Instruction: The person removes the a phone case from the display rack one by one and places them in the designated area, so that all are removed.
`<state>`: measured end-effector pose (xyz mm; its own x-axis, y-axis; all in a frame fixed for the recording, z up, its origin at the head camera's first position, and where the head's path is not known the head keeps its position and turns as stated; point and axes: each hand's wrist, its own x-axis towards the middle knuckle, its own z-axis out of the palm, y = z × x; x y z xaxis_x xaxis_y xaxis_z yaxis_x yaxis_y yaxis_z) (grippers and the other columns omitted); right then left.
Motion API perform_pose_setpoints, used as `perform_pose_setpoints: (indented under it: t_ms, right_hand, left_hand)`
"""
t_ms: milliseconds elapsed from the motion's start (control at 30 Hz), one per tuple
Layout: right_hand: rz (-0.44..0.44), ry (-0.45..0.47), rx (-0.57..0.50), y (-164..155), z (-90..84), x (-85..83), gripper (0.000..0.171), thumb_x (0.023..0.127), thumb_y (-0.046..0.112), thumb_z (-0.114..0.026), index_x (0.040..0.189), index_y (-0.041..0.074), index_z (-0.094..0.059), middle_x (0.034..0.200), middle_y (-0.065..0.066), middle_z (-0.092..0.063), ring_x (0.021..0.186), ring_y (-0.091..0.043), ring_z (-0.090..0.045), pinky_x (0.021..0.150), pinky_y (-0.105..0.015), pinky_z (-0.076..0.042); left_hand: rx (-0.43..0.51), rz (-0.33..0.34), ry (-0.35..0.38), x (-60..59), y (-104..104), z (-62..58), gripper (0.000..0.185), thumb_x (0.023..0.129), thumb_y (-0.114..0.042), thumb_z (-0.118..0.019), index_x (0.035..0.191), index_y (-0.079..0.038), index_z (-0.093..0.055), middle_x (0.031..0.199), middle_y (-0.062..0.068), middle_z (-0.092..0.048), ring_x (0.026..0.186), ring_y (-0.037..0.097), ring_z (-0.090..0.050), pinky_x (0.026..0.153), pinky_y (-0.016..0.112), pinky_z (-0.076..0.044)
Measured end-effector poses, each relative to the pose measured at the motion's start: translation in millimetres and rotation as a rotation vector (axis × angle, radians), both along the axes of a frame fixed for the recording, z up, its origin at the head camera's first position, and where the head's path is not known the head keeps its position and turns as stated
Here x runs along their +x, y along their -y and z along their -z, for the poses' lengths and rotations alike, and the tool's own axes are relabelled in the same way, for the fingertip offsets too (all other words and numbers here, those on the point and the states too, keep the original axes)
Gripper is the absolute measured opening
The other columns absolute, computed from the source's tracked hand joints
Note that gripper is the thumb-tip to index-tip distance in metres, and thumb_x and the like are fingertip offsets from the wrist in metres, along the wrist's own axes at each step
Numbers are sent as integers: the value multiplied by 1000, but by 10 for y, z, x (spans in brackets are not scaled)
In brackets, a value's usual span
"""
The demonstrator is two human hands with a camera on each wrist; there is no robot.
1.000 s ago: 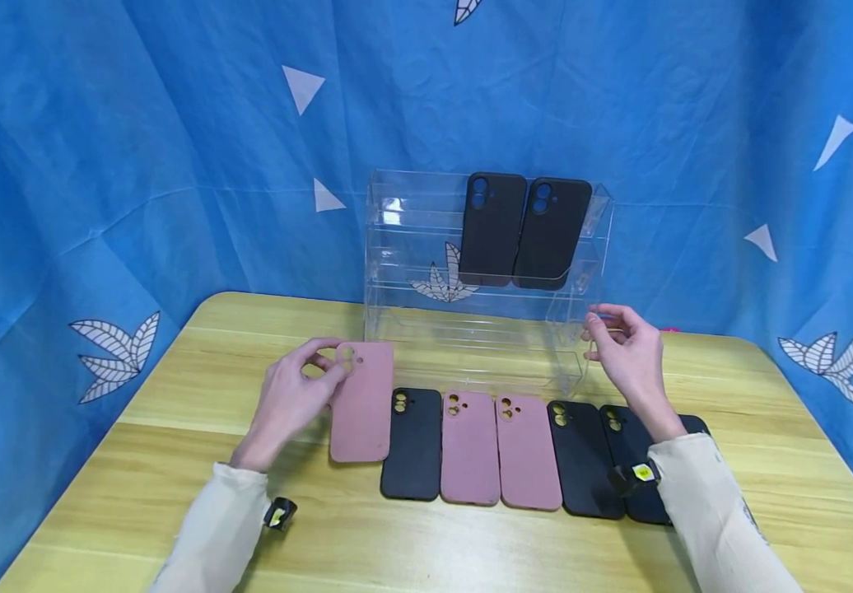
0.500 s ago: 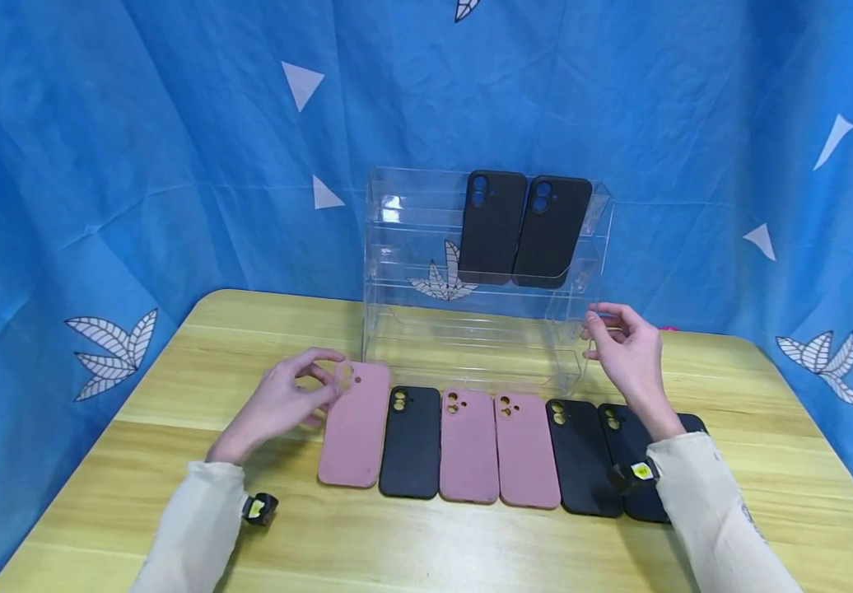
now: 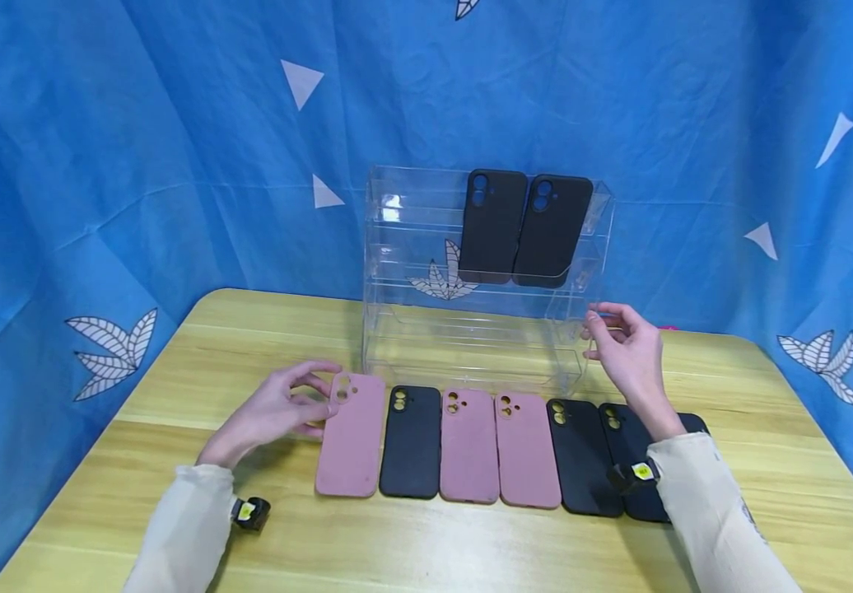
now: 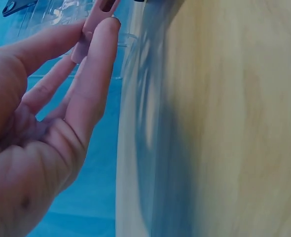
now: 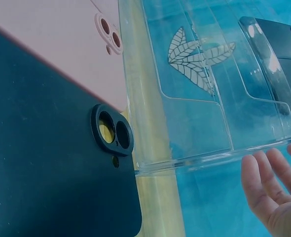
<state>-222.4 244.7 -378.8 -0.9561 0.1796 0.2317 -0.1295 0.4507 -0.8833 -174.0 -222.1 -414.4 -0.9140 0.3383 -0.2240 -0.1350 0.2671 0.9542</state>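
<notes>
- Left hand (image 3: 274, 408): thumb and fingers pinch a pink phone case (image 3: 350, 441) at its upper left, beside the camera cutout.
- That case is at the left end of a row, just beside a black case (image 3: 410, 445); whether it lies fully flat, I cannot tell.
- Right hand (image 3: 628, 346): fingers loosely bent at the right side of a clear rack (image 3: 426, 358); I cannot tell whether they grip it.
- Rightward along the row: two more pink cases (image 3: 468, 449) side by side, then two black ones (image 3: 584, 461), and a further dark one (image 3: 695, 425) partly hidden behind the right wrist.
- In the rack, upper right: two black cases (image 3: 493, 226) stand next to each other, camera cutouts at the top.
- Rack and row share a wood-grain worktop (image 3: 426, 548).
- Behind: a blue curtain (image 3: 174, 123) with white leaves and triangles.
</notes>
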Motion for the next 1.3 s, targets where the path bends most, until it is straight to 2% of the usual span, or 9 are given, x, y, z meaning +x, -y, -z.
perform_pose_setpoints:
  t_ms: [167, 533, 767, 1100, 1233, 1300]
  right_hand:
    - [-3, 5, 4, -2, 6, 2, 46, 105, 35, -56, 134, 0, -59, 100, 12, -64, 83, 2, -68, 66, -22, -62]
    - [-18, -3, -2, -7, 1, 0, 47, 105, 35, -57, 134, -1, -58, 100, 10, -65, 83, 0, -68, 65, -22, -62]
    - [-13, -4, -1, -14, 6, -8, 46, 105, 35, -56, 134, -1, -59, 99, 10, -65, 82, 0, -68, 65, -21, -62]
    - [-7, 22, -1, -23, 13, -6, 47, 105, 36, -56, 135, 1, -59, 102, 7, -65, 82, 1, -68, 65, -23, -62]
    - [-8, 22, -4, -21, 15, -9, 48, 105, 36, -56, 135, 0, -58, 102, 6, -65, 82, 1, -68, 65, -23, -63]
    - [-10, 19, -4, -22, 16, -12, 47, 105, 36, -56, 135, 0, -58, 102, 6, -65, 82, 0, -68, 65, -24, -63]
  left_hand:
    - [-22, -13, 33, -5, -40, 16, 61, 93, 0, -69, 149, -7, -47, 122, 22, -54, 93, 22, -69, 77, 42, -65]
    - [-203, -7, -6, -39, -72, 33, 56, 92, -6, -71, 144, -8, -52, 120, 20, -61, 82, 19, -68, 71, 36, -63]
    - [-222, -2, 1, -66, -91, 46, 54, 93, -7, -72, 144, -8, -53, 121, 20, -62, 77, 19, -68, 69, 35, -63]
    - [-277, -16, -43, -71, -110, 66, 54, 89, -8, -77, 139, -5, -58, 118, 19, -62, 70, 17, -67, 64, 32, -62]
    - [-303, -15, -58, -73, -101, 22, 53, 90, -10, -76, 139, -5, -58, 120, 19, -62, 74, 17, -68, 66, 33, -63]
    - [-310, -24, -89, -80, -89, -18, 50, 92, -12, -75, 139, -5, -58, 121, 19, -63, 78, 19, -70, 68, 34, -63]
